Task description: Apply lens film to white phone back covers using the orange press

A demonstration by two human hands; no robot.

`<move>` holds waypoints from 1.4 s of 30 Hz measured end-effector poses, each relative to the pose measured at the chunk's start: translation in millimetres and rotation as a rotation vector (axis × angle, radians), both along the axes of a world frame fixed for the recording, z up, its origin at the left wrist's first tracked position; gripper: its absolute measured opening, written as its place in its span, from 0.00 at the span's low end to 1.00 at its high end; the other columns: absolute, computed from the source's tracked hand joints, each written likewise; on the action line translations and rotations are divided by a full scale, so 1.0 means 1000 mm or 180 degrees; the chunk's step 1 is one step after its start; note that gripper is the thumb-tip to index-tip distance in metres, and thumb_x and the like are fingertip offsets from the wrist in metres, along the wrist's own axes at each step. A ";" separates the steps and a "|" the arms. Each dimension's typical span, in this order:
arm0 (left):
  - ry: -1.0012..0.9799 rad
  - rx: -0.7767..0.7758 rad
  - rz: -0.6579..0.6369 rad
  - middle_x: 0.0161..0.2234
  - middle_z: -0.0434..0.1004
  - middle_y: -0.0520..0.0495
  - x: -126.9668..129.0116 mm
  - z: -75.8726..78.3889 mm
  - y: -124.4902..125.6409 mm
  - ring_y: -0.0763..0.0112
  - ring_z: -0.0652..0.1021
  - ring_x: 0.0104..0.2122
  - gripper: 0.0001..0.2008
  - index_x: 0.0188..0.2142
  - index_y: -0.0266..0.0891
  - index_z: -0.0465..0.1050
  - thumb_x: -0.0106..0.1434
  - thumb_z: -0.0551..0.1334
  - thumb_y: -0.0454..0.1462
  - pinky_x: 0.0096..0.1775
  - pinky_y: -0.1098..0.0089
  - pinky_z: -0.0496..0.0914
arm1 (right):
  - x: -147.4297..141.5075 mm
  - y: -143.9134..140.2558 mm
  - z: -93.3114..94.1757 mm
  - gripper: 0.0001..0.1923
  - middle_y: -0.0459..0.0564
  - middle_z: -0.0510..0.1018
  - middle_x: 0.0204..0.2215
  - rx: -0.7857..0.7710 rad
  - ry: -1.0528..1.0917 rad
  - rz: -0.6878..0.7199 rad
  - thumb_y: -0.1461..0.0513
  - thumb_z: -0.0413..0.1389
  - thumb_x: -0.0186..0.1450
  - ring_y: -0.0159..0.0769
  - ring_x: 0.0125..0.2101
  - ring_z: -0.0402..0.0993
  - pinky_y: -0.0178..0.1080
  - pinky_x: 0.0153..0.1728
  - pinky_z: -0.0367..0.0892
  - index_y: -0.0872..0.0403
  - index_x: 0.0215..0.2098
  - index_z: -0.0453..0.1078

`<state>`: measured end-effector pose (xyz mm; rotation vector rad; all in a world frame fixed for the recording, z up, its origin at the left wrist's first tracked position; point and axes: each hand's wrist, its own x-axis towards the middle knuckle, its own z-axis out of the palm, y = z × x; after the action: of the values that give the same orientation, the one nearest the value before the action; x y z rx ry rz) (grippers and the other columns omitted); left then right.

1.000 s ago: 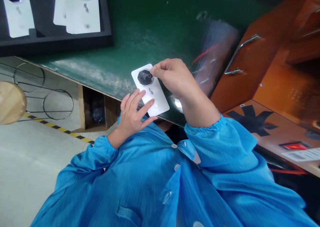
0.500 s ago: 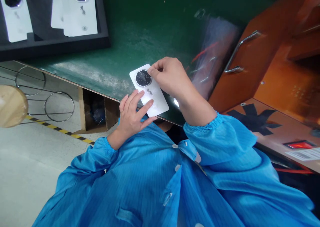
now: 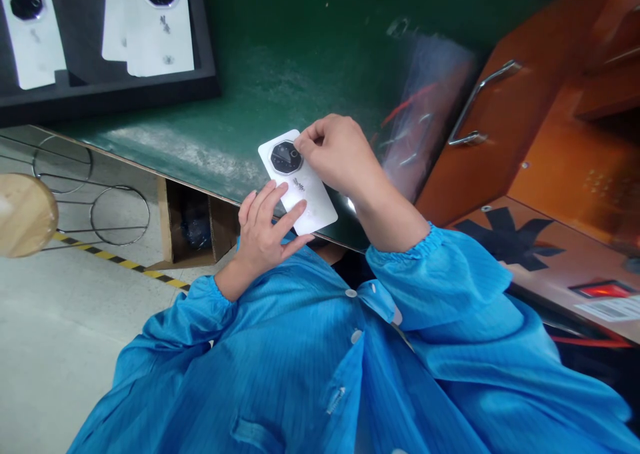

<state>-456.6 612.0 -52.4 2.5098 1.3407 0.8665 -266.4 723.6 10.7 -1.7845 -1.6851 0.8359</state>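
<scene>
On table | black tray — white panels inside | left hand — touching panel

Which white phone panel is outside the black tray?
The white panel under the left hand, at the edge of the green table; the other panels lie in the black tray.

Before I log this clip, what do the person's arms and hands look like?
Both arms wear loose, bright blue long sleeves with gathered cuffs. The left hand and right hand are ungloved; no ring or watch shows.
</scene>
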 end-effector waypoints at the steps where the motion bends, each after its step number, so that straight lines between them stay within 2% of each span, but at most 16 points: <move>1: -0.0020 0.0092 -0.0003 0.68 0.74 0.40 0.000 0.000 0.000 0.48 0.69 0.71 0.27 0.63 0.51 0.77 0.72 0.62 0.59 0.72 0.48 0.54 | 0.000 0.000 0.000 0.10 0.51 0.77 0.27 0.0007 -0.0017 0.0019 0.59 0.60 0.68 0.44 0.32 0.74 0.50 0.44 0.73 0.49 0.29 0.71; 5: 0.0001 0.0239 0.0009 0.67 0.74 0.39 0.001 0.001 0.000 0.49 0.70 0.71 0.26 0.62 0.51 0.78 0.73 0.62 0.59 0.71 0.50 0.56 | -0.001 -0.001 0.003 0.10 0.52 0.78 0.29 -0.0063 -0.0085 0.0014 0.58 0.60 0.69 0.45 0.35 0.75 0.50 0.45 0.73 0.49 0.29 0.71; 9: 0.0097 0.0090 0.0035 0.68 0.74 0.40 0.000 0.001 0.000 0.48 0.69 0.71 0.28 0.62 0.51 0.78 0.72 0.61 0.60 0.72 0.49 0.55 | -0.005 -0.002 0.006 0.10 0.56 0.79 0.37 -0.0155 -0.0310 -0.0088 0.61 0.59 0.69 0.47 0.40 0.77 0.51 0.48 0.72 0.50 0.29 0.71; 13: 0.0106 -0.0151 0.0005 0.69 0.73 0.41 -0.001 0.000 0.000 0.46 0.68 0.72 0.28 0.63 0.52 0.78 0.72 0.61 0.61 0.73 0.47 0.52 | -0.006 -0.004 0.001 0.08 0.56 0.78 0.41 0.0002 -0.0335 -0.0132 0.60 0.59 0.70 0.47 0.41 0.77 0.51 0.48 0.73 0.51 0.31 0.72; 18: 0.0012 0.0132 -0.0008 0.68 0.74 0.40 -0.001 0.001 0.000 0.48 0.70 0.71 0.27 0.62 0.51 0.78 0.72 0.62 0.59 0.72 0.48 0.55 | -0.004 -0.004 -0.013 0.08 0.57 0.78 0.43 0.0268 -0.0435 -0.0059 0.59 0.59 0.71 0.48 0.44 0.77 0.50 0.47 0.73 0.51 0.33 0.72; 21: 0.0028 -0.0018 0.0022 0.68 0.74 0.41 0.000 0.001 0.000 0.47 0.69 0.71 0.27 0.62 0.52 0.78 0.72 0.62 0.60 0.72 0.47 0.54 | -0.007 -0.004 -0.012 0.02 0.56 0.79 0.44 0.0387 -0.0571 -0.0098 0.62 0.58 0.70 0.49 0.45 0.76 0.50 0.48 0.72 0.50 0.37 0.72; 22: 0.0050 -0.0074 0.0038 0.68 0.74 0.41 0.000 0.000 0.000 0.47 0.69 0.71 0.27 0.62 0.52 0.78 0.72 0.62 0.60 0.72 0.47 0.53 | -0.008 -0.005 -0.008 0.03 0.56 0.79 0.45 0.0379 -0.0606 -0.0116 0.64 0.59 0.68 0.49 0.45 0.76 0.50 0.48 0.71 0.50 0.41 0.72; 24: 0.0071 -0.0084 0.0068 0.68 0.74 0.41 0.000 0.000 0.000 0.47 0.69 0.71 0.28 0.61 0.52 0.79 0.71 0.62 0.61 0.72 0.47 0.54 | -0.010 -0.009 0.002 0.13 0.56 0.79 0.46 0.0328 -0.0629 -0.0133 0.68 0.58 0.66 0.48 0.45 0.76 0.49 0.48 0.71 0.51 0.48 0.71; 26: 0.0014 0.0019 0.0050 0.67 0.75 0.40 0.000 0.000 0.000 0.47 0.70 0.70 0.27 0.61 0.51 0.79 0.71 0.62 0.60 0.72 0.47 0.55 | -0.009 -0.019 0.014 0.19 0.57 0.79 0.50 0.0366 -0.0638 -0.0174 0.71 0.56 0.66 0.47 0.47 0.76 0.48 0.48 0.71 0.51 0.54 0.69; 29: -0.0048 0.0067 0.0031 0.67 0.75 0.39 -0.001 0.000 0.000 0.47 0.71 0.70 0.27 0.61 0.51 0.80 0.71 0.63 0.59 0.71 0.47 0.55 | -0.005 -0.049 0.029 0.21 0.59 0.78 0.54 0.0720 -0.0775 -0.0144 0.71 0.50 0.69 0.48 0.51 0.75 0.50 0.51 0.72 0.50 0.57 0.70; 32: -0.0057 0.0100 0.0062 0.66 0.76 0.39 -0.002 0.001 0.001 0.47 0.71 0.70 0.26 0.60 0.50 0.80 0.72 0.62 0.60 0.71 0.47 0.55 | 0.001 -0.093 0.031 0.20 0.62 0.80 0.55 0.0971 -0.1044 0.0347 0.67 0.48 0.73 0.54 0.53 0.77 0.55 0.52 0.73 0.54 0.60 0.71; 35: -0.0091 0.0215 -0.0067 0.67 0.74 0.36 -0.007 0.003 0.004 0.48 0.70 0.71 0.30 0.62 0.47 0.79 0.75 0.54 0.61 0.71 0.47 0.56 | 0.003 -0.134 0.021 0.24 0.67 0.76 0.64 0.0999 -0.1197 0.0920 0.64 0.50 0.75 0.57 0.63 0.74 0.59 0.58 0.73 0.58 0.68 0.68; 37: -0.0166 0.0202 -0.0235 0.68 0.73 0.34 -0.013 0.006 0.005 0.48 0.70 0.71 0.31 0.63 0.44 0.77 0.78 0.48 0.58 0.71 0.47 0.57 | 0.000 -0.153 0.009 0.26 0.66 0.72 0.69 0.1015 -0.1345 0.1033 0.65 0.52 0.75 0.56 0.69 0.69 0.59 0.62 0.72 0.57 0.70 0.66; 39: -0.0370 0.0135 -0.0323 0.67 0.73 0.33 -0.018 0.010 0.006 0.50 0.72 0.69 0.31 0.64 0.41 0.76 0.80 0.44 0.53 0.70 0.47 0.59 | -0.003 -0.162 -0.004 0.24 0.65 0.74 0.68 0.1242 -0.1554 0.0990 0.66 0.53 0.76 0.54 0.68 0.71 0.57 0.61 0.73 0.58 0.68 0.70; 42: -0.0963 0.0056 -0.0159 0.62 0.77 0.33 -0.024 0.018 0.010 0.52 0.76 0.64 0.31 0.63 0.37 0.76 0.80 0.45 0.52 0.67 0.50 0.66 | -0.003 -0.160 -0.013 0.17 0.62 0.83 0.57 0.1979 -0.1744 0.0949 0.68 0.51 0.78 0.48 0.59 0.79 0.48 0.55 0.77 0.61 0.57 0.78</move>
<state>-480.4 622.3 -34.2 2.2960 1.1716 1.1934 -269.8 563.6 -2.2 -1.3996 -2.2702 -0.1211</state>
